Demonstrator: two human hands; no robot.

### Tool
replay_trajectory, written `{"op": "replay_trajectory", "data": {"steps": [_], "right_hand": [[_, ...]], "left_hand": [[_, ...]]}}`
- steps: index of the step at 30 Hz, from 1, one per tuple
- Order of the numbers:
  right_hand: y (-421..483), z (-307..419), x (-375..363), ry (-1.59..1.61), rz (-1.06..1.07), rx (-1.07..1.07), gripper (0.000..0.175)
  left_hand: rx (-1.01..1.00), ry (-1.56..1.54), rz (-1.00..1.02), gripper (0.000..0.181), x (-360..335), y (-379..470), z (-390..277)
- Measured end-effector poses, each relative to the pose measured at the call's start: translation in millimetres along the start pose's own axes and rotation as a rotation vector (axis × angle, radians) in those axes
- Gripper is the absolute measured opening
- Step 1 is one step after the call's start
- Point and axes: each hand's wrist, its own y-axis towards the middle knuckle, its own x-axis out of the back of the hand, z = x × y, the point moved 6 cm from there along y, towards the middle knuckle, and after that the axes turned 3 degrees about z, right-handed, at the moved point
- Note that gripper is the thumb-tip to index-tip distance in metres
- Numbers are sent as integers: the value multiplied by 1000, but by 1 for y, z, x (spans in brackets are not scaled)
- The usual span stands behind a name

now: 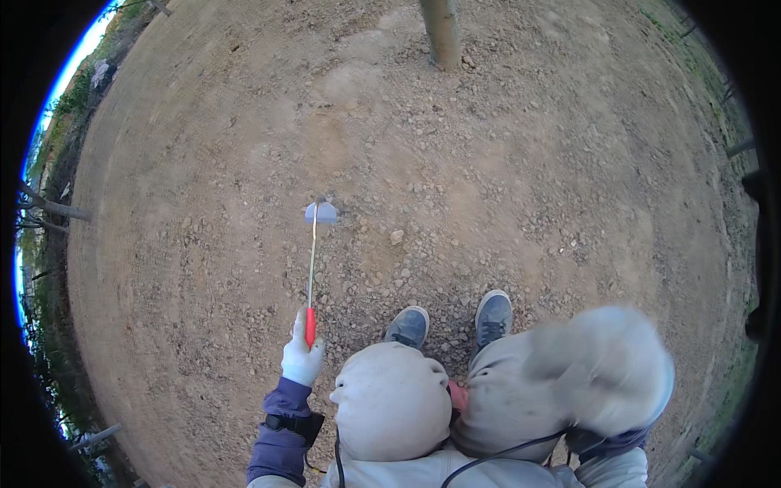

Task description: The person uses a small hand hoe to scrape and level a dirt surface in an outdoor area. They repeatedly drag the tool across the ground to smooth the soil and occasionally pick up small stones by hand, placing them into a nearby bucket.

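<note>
My left hand (304,354), in a pale work glove, is closed around the red handle (310,326) of a small hand hoe. Its thin metal shaft runs away from me to a rounded metal blade (321,212), which is at or just over the stony soil. On the right, my right hand (586,366), gloved too, is a large blur above my right knee, close to the camera. Whether it holds anything cannot be made out.
A tree trunk (443,36) rises from the dirt straight ahead. Loose stones, one of them larger (397,236), lie before my shoes (407,326). Thin trunks (61,210) and greenery line the left edge. Dark cables hang across my lap.
</note>
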Motion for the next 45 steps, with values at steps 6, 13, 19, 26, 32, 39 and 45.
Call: {"op": "replay_trajectory", "data": {"steps": [6,13,19,26,32,39,45], "right_hand": [[8,-186,20,413,-181,-656,37],[124,-335,-119,-455,277,-331,40],[157,-380,-196,-632,410,-354,45],[152,-376,-192,-699,402,-307,34],[106,-374,-154,194,-36,-705,31],[-3,-307,-38,823,-438,-592,15],[-75,-183,47,886,-789,-313,15]], "left_hand": [[72,-87,132,68,-25,-10,5],[246,-160,164,68,-48,-37,33],[416,-81,158,72,-64,-68,90],[323,-168,222,71,-72,-64,68],[-35,-151,-147,64,-8,71,19],[219,116,-35,67,14,105,104],[504,-25,97,68,-30,-120,198]]}}
